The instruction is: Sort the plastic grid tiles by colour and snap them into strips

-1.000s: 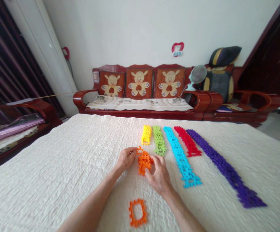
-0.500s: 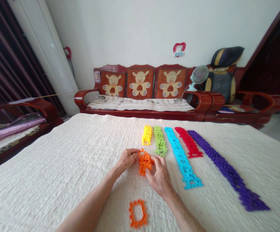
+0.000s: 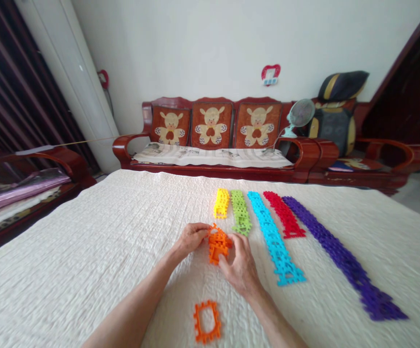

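A small pile of orange plastic pieces (image 3: 217,245) lies on the white quilted cover, between my two hands. My left hand (image 3: 191,238) pinches the upper left edge of the pile. On the other side, my right hand (image 3: 239,261) grips the pile's right side with thumb and fingers. Nearer to me lies a single orange frame (image 3: 207,321) with notched edges. Beyond the hands are rows of overlapping pieces: yellow (image 3: 221,203), green (image 3: 240,211), light blue (image 3: 273,237), red (image 3: 284,214) and purple (image 3: 337,251).
The white quilted cover (image 3: 86,241) spreads under everything. Behind it stands a red wooden sofa (image 3: 210,170) with bear cushions (image 3: 212,124), and a small fan (image 3: 300,114) at its right. A wooden armrest (image 3: 68,159) is at the left.
The view has shifted very slightly. Both hands remain at the orange pile, with no clear movement of the pieces.
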`<state>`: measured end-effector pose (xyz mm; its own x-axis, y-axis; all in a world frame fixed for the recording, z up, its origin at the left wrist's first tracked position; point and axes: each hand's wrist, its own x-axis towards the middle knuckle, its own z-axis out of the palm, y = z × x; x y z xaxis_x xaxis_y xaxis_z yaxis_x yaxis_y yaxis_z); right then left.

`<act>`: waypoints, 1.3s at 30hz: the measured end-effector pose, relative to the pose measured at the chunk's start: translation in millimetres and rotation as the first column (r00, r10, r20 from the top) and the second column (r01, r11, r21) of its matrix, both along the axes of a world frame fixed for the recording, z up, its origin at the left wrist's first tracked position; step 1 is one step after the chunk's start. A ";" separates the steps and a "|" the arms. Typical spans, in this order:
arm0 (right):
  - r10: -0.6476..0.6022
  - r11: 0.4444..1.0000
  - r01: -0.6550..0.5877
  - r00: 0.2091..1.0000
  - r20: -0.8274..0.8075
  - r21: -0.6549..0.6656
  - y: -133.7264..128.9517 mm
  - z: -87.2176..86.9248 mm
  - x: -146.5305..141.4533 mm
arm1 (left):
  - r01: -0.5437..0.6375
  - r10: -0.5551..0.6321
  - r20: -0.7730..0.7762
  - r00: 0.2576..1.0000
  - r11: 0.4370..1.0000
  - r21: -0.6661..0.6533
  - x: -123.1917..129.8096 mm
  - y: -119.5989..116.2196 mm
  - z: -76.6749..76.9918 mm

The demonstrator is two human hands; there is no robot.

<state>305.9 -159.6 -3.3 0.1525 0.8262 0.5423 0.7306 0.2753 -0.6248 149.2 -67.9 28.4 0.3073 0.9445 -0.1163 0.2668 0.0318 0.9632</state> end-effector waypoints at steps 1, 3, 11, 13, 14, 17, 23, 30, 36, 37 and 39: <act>0.008 1.000 -0.008 1.000 0.008 0.004 0.3 -0.8 0.3 | 0.005 -0.005 0.005 1.000 1.000 -0.001 0.2 0.0 -0.1; 0.019 1.000 -0.019 0.999 0.028 0.006 0.7 -2.6 1.1 | 0.005 -0.005 0.023 1.000 1.000 -0.006 0.7 -0.3 0.3; 0.009 1.000 -0.010 0.999 0.042 0.014 -0.5 -0.3 1.5 | 0.003 -0.003 0.050 0.999 1.000 -0.007 1.5 -1.2 2.6; 0.005 1.000 -0.006 0.999 0.041 0.014 -0.8 0.7 1.3 | 0.006 -0.006 0.054 0.999 1.000 0.007 1.8 -0.6 0.6; 0.005 1.000 -0.005 0.999 0.041 0.014 -0.8 1.0 1.2 | 0.000 0.000 0.051 0.999 1.000 0.012 2.0 -0.2 -0.8; 0.002 1.000 -0.003 0.999 0.042 0.019 -0.6 1.0 1.0 | -0.032 0.031 0.025 0.999 0.999 0.033 2.6 1.7 -5.6; -0.008 1.000 0.007 0.999 0.040 0.018 0.4 -0.7 1.3 | -0.053 0.056 -0.030 0.998 0.995 0.085 3.3 6.0 -16.4; 0.005 1.000 -0.006 1.000 0.029 0.014 1.3 -2.5 1.9 | -0.050 0.051 -0.019 0.999 0.997 0.055 5.0 4.9 -19.1; 0.011 1.000 -0.012 0.999 0.036 0.006 1.6 -2.8 2.1 | -0.019 0.041 -0.105 0.994 0.980 0.200 2.4 5.9 -17.6; 0.013 1.000 -0.013 0.999 0.036 0.006 1.4 -2.4 2.0 | -0.016 0.041 -0.114 0.993 0.977 0.212 2.1 6.1 -17.6; 0.016 1.000 -0.016 0.999 0.037 0.006 1.2 -1.7 1.9 | -0.018 0.046 -0.125 0.991 0.976 0.219 2.0 6.2 -17.7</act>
